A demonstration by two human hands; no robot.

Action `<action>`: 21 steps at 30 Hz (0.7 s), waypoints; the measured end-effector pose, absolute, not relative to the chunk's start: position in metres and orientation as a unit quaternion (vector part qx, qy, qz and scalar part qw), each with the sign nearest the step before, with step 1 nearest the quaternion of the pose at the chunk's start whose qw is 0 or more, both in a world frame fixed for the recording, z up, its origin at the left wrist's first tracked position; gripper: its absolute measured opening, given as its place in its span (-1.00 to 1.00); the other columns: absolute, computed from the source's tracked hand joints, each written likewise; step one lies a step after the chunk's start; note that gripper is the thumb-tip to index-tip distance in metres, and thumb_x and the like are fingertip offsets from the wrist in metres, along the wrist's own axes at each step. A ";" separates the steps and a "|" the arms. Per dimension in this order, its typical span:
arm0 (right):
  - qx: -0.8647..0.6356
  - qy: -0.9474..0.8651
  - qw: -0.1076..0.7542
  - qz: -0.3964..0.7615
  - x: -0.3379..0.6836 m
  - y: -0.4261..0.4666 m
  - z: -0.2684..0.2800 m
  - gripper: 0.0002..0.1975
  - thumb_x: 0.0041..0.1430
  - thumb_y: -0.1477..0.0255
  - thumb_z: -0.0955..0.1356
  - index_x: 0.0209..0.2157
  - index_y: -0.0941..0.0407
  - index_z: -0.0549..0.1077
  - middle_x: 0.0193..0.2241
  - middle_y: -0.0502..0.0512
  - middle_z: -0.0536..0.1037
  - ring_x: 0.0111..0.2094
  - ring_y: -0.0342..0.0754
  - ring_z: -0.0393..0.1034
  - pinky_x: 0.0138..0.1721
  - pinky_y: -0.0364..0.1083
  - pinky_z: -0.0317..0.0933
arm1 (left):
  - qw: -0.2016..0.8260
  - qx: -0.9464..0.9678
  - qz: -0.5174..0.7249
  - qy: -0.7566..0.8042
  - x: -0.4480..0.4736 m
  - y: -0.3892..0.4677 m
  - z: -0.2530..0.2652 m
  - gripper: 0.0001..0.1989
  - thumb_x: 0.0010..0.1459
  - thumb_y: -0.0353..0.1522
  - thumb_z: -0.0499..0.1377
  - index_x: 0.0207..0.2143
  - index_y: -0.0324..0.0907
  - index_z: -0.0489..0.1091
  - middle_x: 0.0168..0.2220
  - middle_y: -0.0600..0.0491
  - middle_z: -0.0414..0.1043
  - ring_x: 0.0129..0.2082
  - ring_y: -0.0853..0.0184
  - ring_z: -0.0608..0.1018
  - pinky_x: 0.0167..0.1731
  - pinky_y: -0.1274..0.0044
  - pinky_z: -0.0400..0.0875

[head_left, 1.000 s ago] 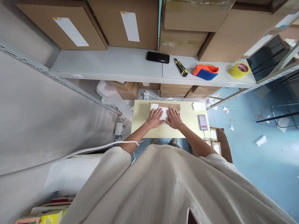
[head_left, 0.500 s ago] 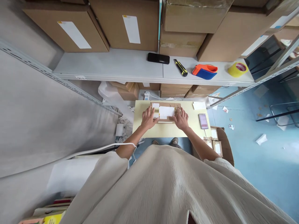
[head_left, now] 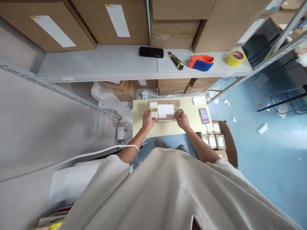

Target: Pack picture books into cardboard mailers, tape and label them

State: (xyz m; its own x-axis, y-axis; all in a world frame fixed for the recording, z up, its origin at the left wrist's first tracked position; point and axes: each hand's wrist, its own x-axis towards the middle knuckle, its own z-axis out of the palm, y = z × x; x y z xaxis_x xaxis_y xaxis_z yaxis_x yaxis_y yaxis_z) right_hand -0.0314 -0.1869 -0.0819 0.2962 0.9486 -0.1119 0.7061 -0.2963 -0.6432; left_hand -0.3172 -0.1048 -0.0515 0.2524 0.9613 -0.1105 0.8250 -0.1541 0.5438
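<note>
A taped cardboard box (head_left: 165, 118) with white labels on its top lies on the pale yellow table (head_left: 141, 127). My left hand (head_left: 149, 120) grips the box's left end, its fingers curled round the near corner. At the opposite end, my right hand (head_left: 182, 120) is closed on the right side of the box. Between the two hands the large white label (head_left: 165, 110) is in plain sight. Some of my fingertips are hidden against the cardboard.
A grey shelf (head_left: 100, 64) above the table bears a black phone (head_left: 151, 52), a utility knife (head_left: 176, 60), an orange-and-blue tape dispenser (head_left: 200, 62) and a yellow tape roll (head_left: 235, 58). Small labelled boxes (head_left: 212, 141) fill a carton at right. Another phone (head_left: 204, 115) lies on the table.
My hands have gone from lying spread on top of the box to gripping its two ends. The camera view has shifted, so the shelf appears farther left and higher.
</note>
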 end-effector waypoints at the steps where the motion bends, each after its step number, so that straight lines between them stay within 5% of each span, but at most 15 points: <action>1: -0.763 -0.538 0.259 0.246 -0.032 -0.189 -0.081 -0.25 0.47 0.26 0.28 0.59 0.16 0.15 0.08 0.42 0.69 0.08 0.38 0.59 0.11 0.32 0.51 | 0.262 0.745 0.135 0.599 -0.317 -0.106 -0.049 -0.41 0.29 -0.42 0.29 0.36 -0.25 0.42 0.30 -0.39 0.46 0.44 -0.19 0.45 0.47 0.04 0.37; 11: -0.742 -0.521 0.376 0.192 0.008 -0.241 -0.045 -0.28 0.52 0.06 0.32 0.55 0.05 0.24 0.09 0.36 0.70 0.02 0.33 0.62 0.01 0.28 0.56 | 0.231 0.756 0.249 0.560 -0.279 -0.138 0.019 -0.45 0.27 -0.42 0.32 0.31 -0.09 0.48 0.37 -0.27 0.40 0.50 -0.14 0.38 0.56 -0.01 0.24; 21: -0.797 -0.414 0.437 0.044 0.117 -0.390 -0.007 -0.29 0.59 0.01 0.29 0.58 0.03 0.22 0.35 0.39 0.55 0.26 0.33 0.52 0.27 0.31 0.48 | 0.237 0.848 0.235 0.413 -0.121 -0.202 0.058 -0.39 0.27 -0.46 0.35 0.36 -0.06 0.45 0.42 -0.22 0.30 0.51 -0.12 0.35 0.59 0.06 0.21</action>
State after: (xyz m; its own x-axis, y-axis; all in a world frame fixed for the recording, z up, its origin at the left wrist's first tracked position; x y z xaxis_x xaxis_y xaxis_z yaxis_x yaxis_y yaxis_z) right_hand 0.1171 -0.3903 -0.0065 0.6534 0.6984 0.2921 0.6218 -0.2752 -0.7332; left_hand -0.1210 -0.2020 0.0584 0.5490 0.8108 0.2030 0.5878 -0.5472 0.5959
